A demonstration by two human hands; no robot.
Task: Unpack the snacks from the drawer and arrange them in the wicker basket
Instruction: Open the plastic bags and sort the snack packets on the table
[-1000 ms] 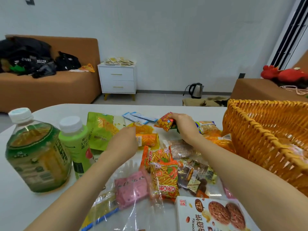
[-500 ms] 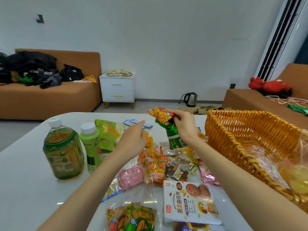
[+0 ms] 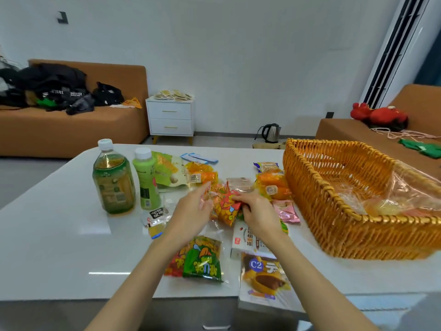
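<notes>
Our right hand (image 3: 259, 212) pinches the orange snack packet (image 3: 226, 210); left hand (image 3: 191, 210) hovers loose-fingered beside. Light, crinkly, likely slippery, so we'd take its sealed edge.

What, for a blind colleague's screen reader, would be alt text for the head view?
A right hand grips an orange snack packet over a white table strewn with snacks, the left hand open beside it. Green bottles stand left, a wicker basket right.
</notes>
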